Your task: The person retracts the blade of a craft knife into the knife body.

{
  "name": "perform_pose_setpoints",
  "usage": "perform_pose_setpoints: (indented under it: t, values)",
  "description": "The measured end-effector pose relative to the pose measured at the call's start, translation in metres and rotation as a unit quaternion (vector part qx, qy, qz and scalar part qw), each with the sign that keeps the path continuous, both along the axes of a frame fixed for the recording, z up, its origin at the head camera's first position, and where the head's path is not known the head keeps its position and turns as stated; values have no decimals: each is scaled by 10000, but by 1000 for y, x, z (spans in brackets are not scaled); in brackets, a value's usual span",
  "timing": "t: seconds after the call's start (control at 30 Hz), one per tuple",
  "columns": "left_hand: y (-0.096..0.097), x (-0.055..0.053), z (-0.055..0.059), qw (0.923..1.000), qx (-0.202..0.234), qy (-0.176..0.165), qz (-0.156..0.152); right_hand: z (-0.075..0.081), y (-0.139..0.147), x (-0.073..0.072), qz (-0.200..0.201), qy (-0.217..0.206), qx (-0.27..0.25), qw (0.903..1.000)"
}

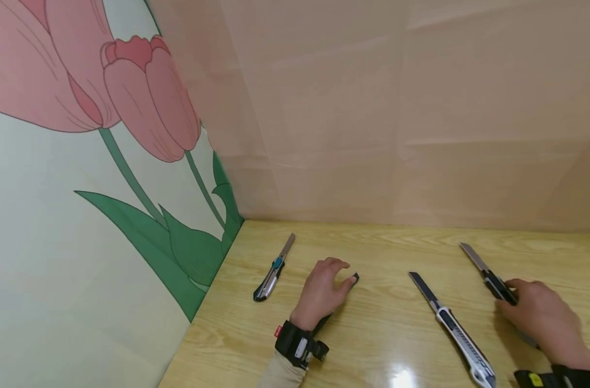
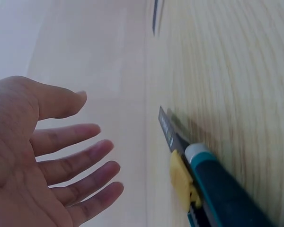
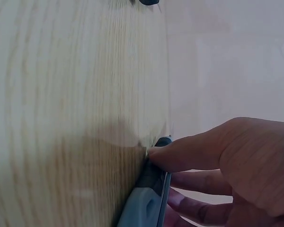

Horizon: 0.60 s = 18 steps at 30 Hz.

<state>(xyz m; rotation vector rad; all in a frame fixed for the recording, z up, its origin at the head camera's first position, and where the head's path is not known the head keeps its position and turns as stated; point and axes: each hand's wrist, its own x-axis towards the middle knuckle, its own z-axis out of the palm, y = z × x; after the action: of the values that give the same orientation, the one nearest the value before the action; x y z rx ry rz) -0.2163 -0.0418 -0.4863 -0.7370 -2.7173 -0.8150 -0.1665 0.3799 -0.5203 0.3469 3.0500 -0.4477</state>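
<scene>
My left hand (image 1: 324, 291) hovers over a utility knife (image 2: 227, 189) with a dark teal handle and yellow slider, its blade out. The fingers are spread, and in the left wrist view they stand apart from the knife; the head view mostly hides it behind the hand. My right hand (image 1: 542, 312) pinches a black-and-grey utility knife (image 1: 500, 288) by the handle, thumb on one side and fingers on the other. Its bare blade points to the far left. The right wrist view shows the thumb pressed to the handle (image 3: 144, 203), low over the table.
A white-and-grey utility knife (image 1: 465, 345) lies between the hands, blade extended. Left of my left hand lies another utility knife (image 1: 271, 277) with a teal slider. The wood-grain table (image 1: 372, 334) meets a brown covering (image 1: 397, 118) behind and a tulip-painted wall (image 1: 81, 253) at left.
</scene>
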Motion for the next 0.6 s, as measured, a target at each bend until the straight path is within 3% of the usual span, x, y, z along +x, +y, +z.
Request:
perform_pose_setpoints:
  t: [0.13,0.37,0.6]
  values:
    - [3,2,1,10000,-46,-55,17,-2,-1,0,-184,48,-37,9998]
    - [7,4,1,9999,-53,98,-82,-7,4,2,53,509,-164,9986]
    - [11,4,3,9996,-54,226,-167,1,-1,8,-153,664,-141,9976]
